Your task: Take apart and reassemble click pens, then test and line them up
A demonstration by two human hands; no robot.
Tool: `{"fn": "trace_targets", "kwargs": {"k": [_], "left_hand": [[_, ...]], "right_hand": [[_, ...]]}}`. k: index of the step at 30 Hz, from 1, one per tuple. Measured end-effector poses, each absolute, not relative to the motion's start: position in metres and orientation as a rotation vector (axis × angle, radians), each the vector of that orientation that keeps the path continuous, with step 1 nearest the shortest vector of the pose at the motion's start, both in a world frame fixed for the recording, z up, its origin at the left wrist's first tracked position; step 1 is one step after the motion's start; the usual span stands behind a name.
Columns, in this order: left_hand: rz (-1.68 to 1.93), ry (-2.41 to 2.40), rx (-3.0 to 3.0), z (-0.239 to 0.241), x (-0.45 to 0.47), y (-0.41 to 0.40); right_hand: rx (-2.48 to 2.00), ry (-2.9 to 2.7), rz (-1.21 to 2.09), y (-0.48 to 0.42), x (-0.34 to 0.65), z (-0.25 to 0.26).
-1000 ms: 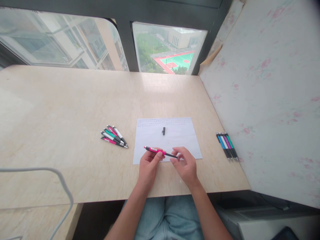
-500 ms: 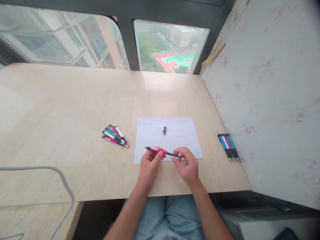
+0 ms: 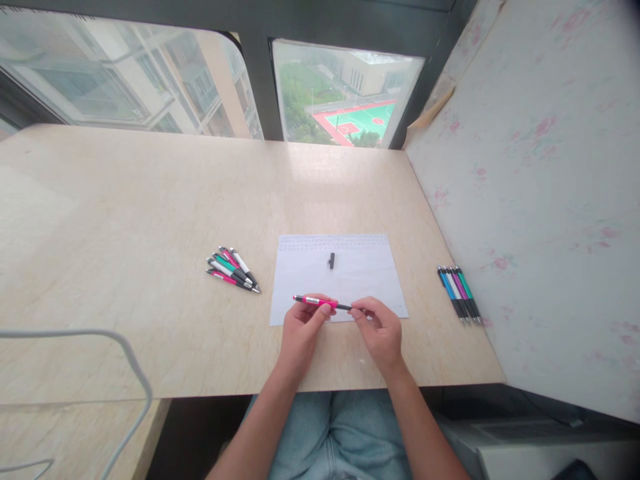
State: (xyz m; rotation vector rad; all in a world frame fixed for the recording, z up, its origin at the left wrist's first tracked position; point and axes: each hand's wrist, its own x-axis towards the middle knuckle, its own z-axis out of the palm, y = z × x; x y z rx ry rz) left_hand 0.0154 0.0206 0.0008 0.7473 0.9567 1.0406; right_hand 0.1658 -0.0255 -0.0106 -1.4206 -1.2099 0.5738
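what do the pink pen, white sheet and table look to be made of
Pink pen: probably plastic, its barrel smooth and brightly coloured; the black grip may be rubber.
White sheet: matte paper, being thin and flat with faint rows of marks.
Table: stone or stone-look laminate, beige and mottled with a soft sheen; can't tell which.

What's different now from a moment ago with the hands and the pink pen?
The right hand has closed its thumb and fingers, earlier spread apart, onto the dark front end of the pink pen. The left hand still holds the pen's other part. The paper, the small black piece and both pen groups, left and right, lie as before.
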Motion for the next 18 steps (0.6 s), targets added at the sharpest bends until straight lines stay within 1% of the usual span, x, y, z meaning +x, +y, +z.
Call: {"fn": "trace_targets", "kwargs": {"k": [8,15,18], "left_hand": [[1.079,0.952,0.657,0.0011,0.0167,0.0214],[1.077,0.967,0.691,0.0006,0.0166,0.0211],[1.07,0.964,0.725,-0.0004,0.0164,0.0213]], "right_hand": [[-1.302,-1.313,0.584,-0.0229,0.1637,-0.0049],[-1.333,-1.282,0.554,-0.0246,0.1637,-0.008],[-1.366,-1.245,0.589,-0.0257,0.1642,-0.0108]]}}
